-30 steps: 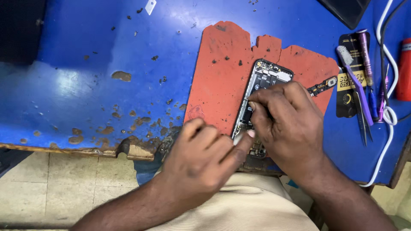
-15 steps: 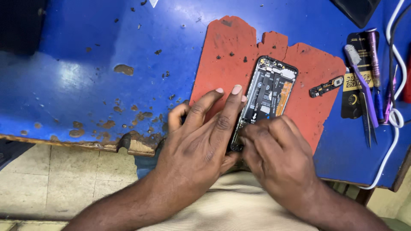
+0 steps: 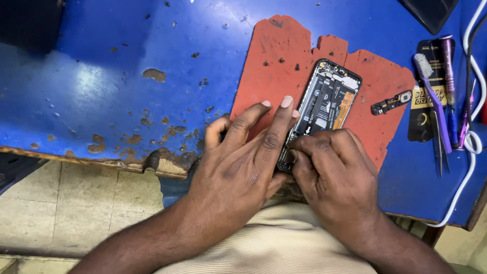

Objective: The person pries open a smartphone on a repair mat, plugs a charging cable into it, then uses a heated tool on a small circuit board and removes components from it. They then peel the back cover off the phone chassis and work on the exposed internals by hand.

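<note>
Work on an opened phone point(image 3: 324, 109) at centre frame, lying on a red mat point(image 3: 284, 61) on the blue tabletop point(image 3: 101, 101), is mid-step: left hand point(image 3: 243, 162) steadies its edge with flat fingers, right hand point(image 3: 332, 177) pinches at its lower end, likely needing fine care.

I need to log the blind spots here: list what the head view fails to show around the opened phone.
- Lower end of the opened phone: covered by the right hand and left hand.
- What the right fingertips pinch: hidden.
- Dark object at the top: cut off by the frame edge.
- Small loose part: too small to identify.
</note>
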Motion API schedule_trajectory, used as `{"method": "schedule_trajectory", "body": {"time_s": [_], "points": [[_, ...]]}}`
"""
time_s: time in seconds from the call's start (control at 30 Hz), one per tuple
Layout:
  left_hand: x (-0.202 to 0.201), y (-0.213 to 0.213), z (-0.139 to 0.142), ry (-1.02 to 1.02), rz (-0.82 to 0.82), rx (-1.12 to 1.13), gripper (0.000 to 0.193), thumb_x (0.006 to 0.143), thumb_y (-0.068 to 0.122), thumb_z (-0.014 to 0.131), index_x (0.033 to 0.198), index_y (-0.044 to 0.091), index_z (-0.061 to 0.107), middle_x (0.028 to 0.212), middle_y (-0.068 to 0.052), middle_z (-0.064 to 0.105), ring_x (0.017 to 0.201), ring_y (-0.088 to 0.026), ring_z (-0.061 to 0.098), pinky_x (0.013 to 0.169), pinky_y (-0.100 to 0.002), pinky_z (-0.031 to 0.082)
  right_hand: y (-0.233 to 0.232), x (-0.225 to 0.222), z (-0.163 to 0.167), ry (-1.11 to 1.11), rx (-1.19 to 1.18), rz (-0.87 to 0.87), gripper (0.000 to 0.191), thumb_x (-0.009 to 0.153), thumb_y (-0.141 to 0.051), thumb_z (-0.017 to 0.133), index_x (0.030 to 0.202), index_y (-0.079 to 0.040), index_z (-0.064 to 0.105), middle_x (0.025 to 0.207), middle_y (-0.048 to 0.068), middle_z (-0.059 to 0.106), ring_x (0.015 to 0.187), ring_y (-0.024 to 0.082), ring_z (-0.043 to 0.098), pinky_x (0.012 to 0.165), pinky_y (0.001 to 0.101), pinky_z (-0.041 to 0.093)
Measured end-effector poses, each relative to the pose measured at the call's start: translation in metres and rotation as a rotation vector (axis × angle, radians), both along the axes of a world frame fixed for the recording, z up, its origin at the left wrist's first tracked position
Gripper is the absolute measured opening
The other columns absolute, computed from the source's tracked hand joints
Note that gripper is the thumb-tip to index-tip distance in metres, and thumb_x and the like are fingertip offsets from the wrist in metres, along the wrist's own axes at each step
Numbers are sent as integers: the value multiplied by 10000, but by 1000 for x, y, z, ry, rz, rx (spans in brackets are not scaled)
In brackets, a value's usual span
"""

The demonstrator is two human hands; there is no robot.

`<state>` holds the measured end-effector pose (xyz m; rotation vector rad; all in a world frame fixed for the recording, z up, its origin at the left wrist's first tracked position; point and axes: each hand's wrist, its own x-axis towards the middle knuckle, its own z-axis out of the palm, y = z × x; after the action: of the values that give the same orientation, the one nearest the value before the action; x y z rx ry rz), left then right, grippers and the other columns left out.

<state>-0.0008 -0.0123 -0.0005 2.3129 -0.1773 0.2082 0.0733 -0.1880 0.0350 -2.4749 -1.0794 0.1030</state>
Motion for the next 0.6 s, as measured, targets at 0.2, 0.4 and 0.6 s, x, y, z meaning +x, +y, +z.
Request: {"method": "schedule_trajectory", "body": {"time_s": [0.2, 0.4, 0.6], "points": [[1, -1, 1, 2, 14, -17, 1015, 800, 248, 809, 1573, -62, 229, 1438, -123, 615, 1401, -345, 452, 1065, -544, 306, -1, -7, 3, 29, -18, 36, 288, 807, 34, 768, 1076, 19, 668, 979, 126, 620, 887, 299, 643, 750, 411, 534], [0, -1, 1, -22, 33, -8, 1005, 823, 244, 813, 1578, -64, 226, 1471, -110, 593, 1405, -344, 465, 1100, -535, 311, -2, -10, 6, 92, 1, 72, 302, 770, 30, 758, 1058, 1, 672, 981, 123, 631, 885, 293, 652, 754, 402, 548], [0, -1, 1, -22, 33, -19, 1003, 825, 252, 818, 1573, -62, 228, 1461, -117, 594, 1390, -349, 474, 1093, -536, 314, 0, -5, 1, 9, -5, 13, 235, 831, 41, 778, 1032, -25, 677, 967, 104, 642, 878, 276, 648, 748, 401, 538]]}}
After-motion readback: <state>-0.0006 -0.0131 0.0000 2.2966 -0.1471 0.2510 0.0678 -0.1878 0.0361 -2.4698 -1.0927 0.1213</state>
